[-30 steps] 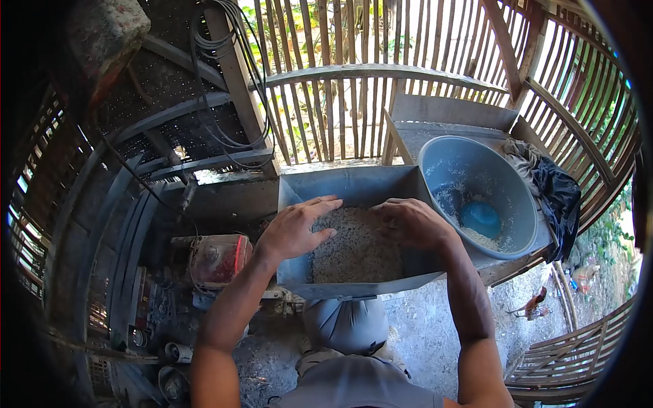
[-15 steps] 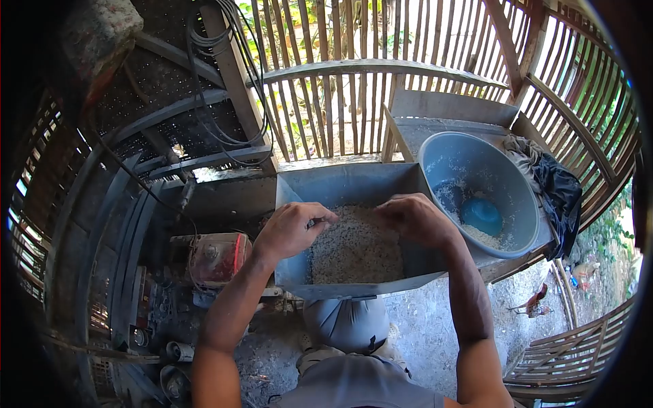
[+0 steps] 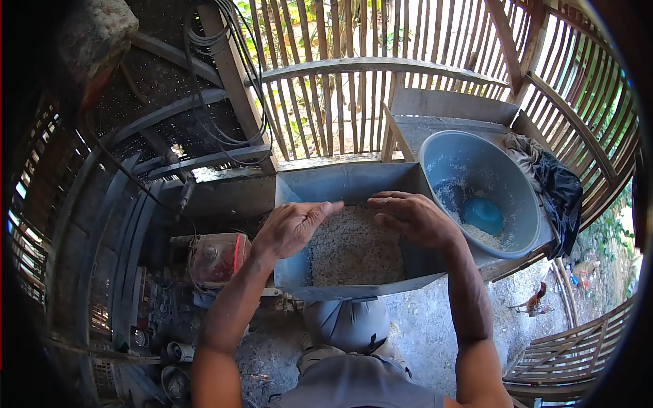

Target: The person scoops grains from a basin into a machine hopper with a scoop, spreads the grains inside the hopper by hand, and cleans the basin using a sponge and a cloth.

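Note:
A grey metal trough (image 3: 347, 292) in front of me holds a bed of pale, coarse grain (image 3: 357, 251). My left hand (image 3: 296, 228) is over the trough's left part, fingers stretched out and thumb pointing right, with nothing visible in it. Opposite it, my right hand (image 3: 415, 217) is over the right part of the grain, fingers extended to the left and thumb apart, also seemingly empty. A gap separates the two hands. Part of the trough's back area is hidden behind them.
At the right, a large blue-grey basin (image 3: 435, 146) holds a blue bowl (image 3: 481, 216) and some grain. Dark cloth (image 3: 561, 197) lies beside it. A red machine (image 3: 218, 260) is at left, a filled sack (image 3: 345, 326) below the trough, and a chicken (image 3: 534, 301) at lower right.
Both hands have opened from pinched or curled fingers to stretched ones, staying over the trough. The chicken has shifted slightly.

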Motion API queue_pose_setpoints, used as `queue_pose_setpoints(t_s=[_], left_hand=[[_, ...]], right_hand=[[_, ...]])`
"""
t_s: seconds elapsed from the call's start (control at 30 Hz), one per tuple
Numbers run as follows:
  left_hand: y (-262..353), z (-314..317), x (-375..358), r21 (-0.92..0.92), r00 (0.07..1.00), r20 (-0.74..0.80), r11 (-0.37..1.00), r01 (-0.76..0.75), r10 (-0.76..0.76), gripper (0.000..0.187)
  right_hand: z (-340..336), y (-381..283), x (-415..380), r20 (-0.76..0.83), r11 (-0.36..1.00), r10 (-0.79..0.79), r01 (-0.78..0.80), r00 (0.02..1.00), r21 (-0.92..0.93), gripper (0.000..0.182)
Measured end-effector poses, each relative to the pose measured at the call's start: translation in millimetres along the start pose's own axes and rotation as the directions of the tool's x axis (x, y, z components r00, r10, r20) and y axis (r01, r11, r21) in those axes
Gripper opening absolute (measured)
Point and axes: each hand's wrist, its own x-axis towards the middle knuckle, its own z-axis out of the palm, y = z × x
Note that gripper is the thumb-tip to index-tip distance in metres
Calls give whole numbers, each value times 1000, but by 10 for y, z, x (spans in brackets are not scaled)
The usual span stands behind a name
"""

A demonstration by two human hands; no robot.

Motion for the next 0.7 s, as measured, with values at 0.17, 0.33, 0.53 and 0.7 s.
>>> queue_pose_setpoints(t_s=[0.17,0.33,0.53,0.7], left_hand=[[-10,39,12,96,986,-7,981,-167,168,23],[44,-22,-6,70,999,38,997,-32,30,15],[83,-73,-16,77,999,-49,997,25,-21,28],[21,-34,0,88,986,-112,989,-117,126,33]], right_hand=[[-50,43,0,128,988,141,-148,982,49,28],[-186,-154,-16,121,971,237,-239,964,1,9],[-49,7,-22,-62,997,77,-77,995,11,28],[-97,29,-27,34,996,81,-82,996,21,20]])
